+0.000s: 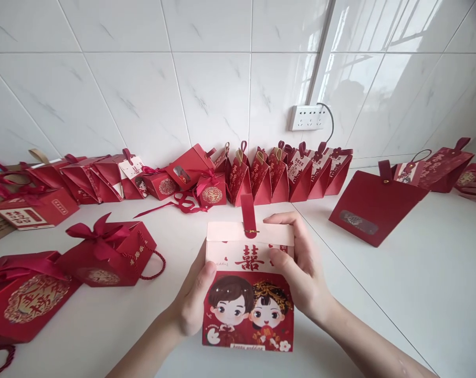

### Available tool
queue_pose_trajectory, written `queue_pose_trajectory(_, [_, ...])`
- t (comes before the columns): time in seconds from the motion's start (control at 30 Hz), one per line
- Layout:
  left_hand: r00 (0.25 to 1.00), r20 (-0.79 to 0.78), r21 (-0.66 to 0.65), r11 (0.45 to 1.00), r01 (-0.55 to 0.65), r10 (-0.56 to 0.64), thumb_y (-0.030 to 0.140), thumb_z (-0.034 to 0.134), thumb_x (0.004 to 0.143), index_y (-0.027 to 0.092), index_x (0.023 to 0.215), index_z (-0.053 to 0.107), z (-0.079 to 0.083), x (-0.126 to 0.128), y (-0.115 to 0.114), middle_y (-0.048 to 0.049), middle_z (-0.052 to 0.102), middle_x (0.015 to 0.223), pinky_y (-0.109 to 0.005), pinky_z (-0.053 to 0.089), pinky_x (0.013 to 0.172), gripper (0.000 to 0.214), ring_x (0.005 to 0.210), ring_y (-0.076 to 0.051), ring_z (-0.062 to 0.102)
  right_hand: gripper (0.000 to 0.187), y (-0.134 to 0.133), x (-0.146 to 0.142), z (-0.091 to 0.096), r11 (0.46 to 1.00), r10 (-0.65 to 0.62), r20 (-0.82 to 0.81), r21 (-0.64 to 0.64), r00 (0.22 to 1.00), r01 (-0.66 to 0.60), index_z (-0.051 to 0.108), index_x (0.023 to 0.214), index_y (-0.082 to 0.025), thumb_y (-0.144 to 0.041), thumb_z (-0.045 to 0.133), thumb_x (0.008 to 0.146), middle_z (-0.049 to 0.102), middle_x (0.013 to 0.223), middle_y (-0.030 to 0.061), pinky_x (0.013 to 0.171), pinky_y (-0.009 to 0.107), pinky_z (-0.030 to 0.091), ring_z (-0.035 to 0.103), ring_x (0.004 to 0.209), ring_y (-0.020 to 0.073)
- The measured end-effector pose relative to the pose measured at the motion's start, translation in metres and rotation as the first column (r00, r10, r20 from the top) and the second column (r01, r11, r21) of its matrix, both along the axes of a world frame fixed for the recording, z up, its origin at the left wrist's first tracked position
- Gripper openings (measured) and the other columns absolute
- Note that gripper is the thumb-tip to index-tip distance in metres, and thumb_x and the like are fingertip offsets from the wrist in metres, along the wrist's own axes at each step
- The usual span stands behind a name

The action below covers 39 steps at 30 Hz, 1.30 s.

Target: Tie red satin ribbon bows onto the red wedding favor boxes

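I hold a flat pink and red gift box (pixel 249 294) printed with a cartoon bride and groom, over the white table (pixel 419 294) at the bottom centre. A red strap (pixel 248 215) with a gold clasp stands up from its top edge. My left hand (pixel 196 299) grips the box's left side, thumb on the front. My right hand (pixel 300 268) wraps round the upper right corner, fingers curled over the pink flap.
A row of folded red gift boxes (pixel 285 173) lines the tiled wall. Red boxes with ribbon bows (pixel 107 252) lie at the left. A larger red bag (pixel 373 207) lies at the right. A white socket (pixel 306 118) is on the wall.
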<state>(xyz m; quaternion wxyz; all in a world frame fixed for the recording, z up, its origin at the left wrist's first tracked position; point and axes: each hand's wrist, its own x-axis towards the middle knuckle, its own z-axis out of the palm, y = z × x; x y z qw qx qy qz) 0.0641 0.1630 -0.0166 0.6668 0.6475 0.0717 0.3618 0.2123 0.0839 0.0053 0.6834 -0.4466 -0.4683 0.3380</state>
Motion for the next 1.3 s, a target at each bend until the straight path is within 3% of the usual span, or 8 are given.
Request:
queue_pose_trajectory(1.07, [0.998,-0.049,0.016,0.999,-0.038,0.038,0.042,0.037,0.094,0.021,0.136,0.042,-0.003,-0.001,0.0,-0.0106,0.053,0.133,-0.042,0.04,0.104,0.047,0.129,-0.03,0.043,0.023,0.005,-0.001,0.0,0.999,-0.046,0.056,-0.003,0.997,0.047,0.041,0.094,-0.026,-0.02,0.049,0.073,0.035,0.052,-0.0097,0.041,0.021,0.025,0.03,0.042,0.0089])
queue_pose_trajectory(1.2, [0.997,-0.055,0.008,0.999,-0.048,0.048,0.042,0.039,0.094,0.021,0.132,0.045,-0.003,-0.001,0.003,-0.0098,0.054,0.133,-0.039,0.041,0.101,0.044,0.126,-0.029,0.046,0.029,0.006,0.0,-0.003,0.999,-0.043,0.028,0.014,0.999,0.043,0.039,0.1,-0.026,-0.023,0.053,0.075,0.045,0.06,-0.0077,0.045,0.023,0.037,0.042,0.046,0.0106])
queue_pose_trajectory(1.3, [0.988,-0.105,-0.082,0.989,-0.12,0.111,0.041,0.046,0.091,0.019,0.124,0.05,0.001,0.0,0.011,-0.01,0.059,0.126,-0.038,0.044,0.096,0.04,0.119,-0.029,0.052,0.045,0.013,0.007,-0.009,1.0,-0.028,-0.002,-0.008,1.0,0.028,0.034,0.114,-0.026,-0.029,0.06,0.077,0.057,0.077,-0.0035,0.06,0.028,0.05,0.057,0.064,0.0145])
